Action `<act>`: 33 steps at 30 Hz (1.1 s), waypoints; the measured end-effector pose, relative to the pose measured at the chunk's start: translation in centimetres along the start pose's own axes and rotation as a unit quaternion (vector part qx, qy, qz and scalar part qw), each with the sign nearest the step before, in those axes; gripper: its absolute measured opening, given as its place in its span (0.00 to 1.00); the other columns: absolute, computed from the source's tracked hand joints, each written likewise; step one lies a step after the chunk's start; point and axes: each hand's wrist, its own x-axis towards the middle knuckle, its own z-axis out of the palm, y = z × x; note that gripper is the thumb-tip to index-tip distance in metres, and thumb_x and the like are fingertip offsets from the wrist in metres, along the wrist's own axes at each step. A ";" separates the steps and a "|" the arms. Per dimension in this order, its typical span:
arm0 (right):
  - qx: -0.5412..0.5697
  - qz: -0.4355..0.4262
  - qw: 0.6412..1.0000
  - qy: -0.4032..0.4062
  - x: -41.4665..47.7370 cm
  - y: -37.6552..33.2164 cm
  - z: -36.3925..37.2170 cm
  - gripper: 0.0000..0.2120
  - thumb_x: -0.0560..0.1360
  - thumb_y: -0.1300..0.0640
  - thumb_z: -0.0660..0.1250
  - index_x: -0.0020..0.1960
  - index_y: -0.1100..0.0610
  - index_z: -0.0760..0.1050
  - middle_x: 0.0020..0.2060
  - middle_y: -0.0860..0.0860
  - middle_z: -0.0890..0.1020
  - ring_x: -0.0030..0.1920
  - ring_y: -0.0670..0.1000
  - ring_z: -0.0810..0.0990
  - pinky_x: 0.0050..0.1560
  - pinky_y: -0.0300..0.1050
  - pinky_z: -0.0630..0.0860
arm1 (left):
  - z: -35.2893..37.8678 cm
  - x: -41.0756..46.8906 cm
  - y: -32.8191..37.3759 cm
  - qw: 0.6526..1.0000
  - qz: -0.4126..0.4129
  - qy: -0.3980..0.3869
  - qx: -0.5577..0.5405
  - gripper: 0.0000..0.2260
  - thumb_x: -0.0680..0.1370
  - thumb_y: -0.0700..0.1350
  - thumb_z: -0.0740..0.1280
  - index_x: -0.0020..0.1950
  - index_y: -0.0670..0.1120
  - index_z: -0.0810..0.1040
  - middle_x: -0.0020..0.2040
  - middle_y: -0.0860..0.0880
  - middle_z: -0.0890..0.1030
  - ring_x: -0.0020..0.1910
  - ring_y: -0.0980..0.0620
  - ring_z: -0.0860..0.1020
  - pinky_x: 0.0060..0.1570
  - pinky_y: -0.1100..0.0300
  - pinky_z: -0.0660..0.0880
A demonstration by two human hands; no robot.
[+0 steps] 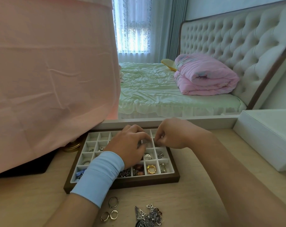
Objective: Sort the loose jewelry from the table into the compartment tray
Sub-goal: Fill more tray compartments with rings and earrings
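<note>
A brown-framed compartment tray (170, 177) with white cells lies on the wooden table; several cells hold rings, beads and charms, among them a gold ring (151, 169). My left hand (130, 145), with a light blue wristband, and my right hand (169, 136) hover over the tray's far cells, fingertips meeting. Between them they pinch a tiny pale piece of jewelry (151, 139), too small to identify. Loose silver rings (113, 202) and a tangle of chains with butterfly charms (148, 216) lie on the table in front of the tray.
A pink cloth (48, 79) hangs over the table's left side, a gold-rimmed object (71, 146) peeking from under it. A white box (268, 138) stands at the right. A mirror behind the table reflects a bed and pink quilt.
</note>
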 end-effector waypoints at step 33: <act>0.021 -0.084 0.989 -0.116 -11.5 -6.8 3.2 0.11 0.69 0.53 0.80 0.44 0.44 0.79 0.36 0.41 0.79 0.27 0.36 0.75 0.29 0.33 0.70 | -4.9 -13.6 6.2 0.986 -0.013 -0.162 0.031 0.14 0.68 0.64 0.72 0.48 0.60 0.75 0.41 0.63 0.78 0.42 0.60 0.75 0.41 0.64 0.73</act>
